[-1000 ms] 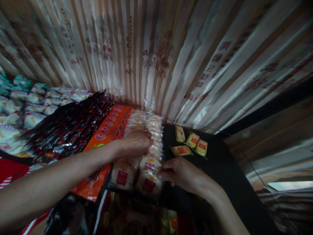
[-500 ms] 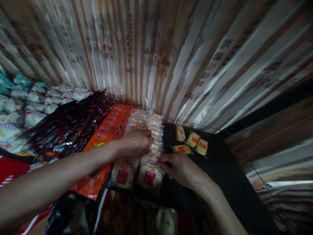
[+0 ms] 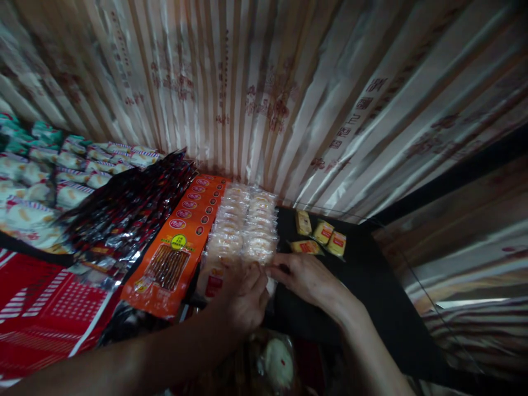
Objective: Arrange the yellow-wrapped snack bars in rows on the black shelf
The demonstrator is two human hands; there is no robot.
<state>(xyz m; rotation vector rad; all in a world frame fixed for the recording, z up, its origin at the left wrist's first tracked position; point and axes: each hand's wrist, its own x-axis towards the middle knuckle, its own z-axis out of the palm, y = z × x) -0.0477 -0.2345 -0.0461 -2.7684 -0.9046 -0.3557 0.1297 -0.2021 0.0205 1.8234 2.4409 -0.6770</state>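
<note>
Two rows of clear-wrapped, round pale cakes stand side by side, a left row (image 3: 226, 231) and a right row (image 3: 260, 228). My left hand (image 3: 249, 294) is closed over the front end of the right row and covers most of the front packets. From the right side, my right hand (image 3: 307, 278) pinches with thumb and forefinger at the edge of the same row, close to my left fingertips. What lies between the fingers of both hands is partly hidden; wrapped cakes are directly there. A packet with a red label (image 3: 213, 285) shows at the front of the left row.
Small yellow packets (image 3: 323, 232) lie on the black surface (image 3: 371, 291) at right. Left of the rows are an orange snack bag (image 3: 175, 236), dark glossy bags (image 3: 136, 203) and white packets (image 3: 74, 192). A pleated printed curtain (image 3: 231, 82) hangs behind. Below sits a wrapped round item (image 3: 278, 360).
My left hand has moved from the middle of the rows toward me, to the right row's front end. My right hand has stayed by its side. The view has shifted slightly.
</note>
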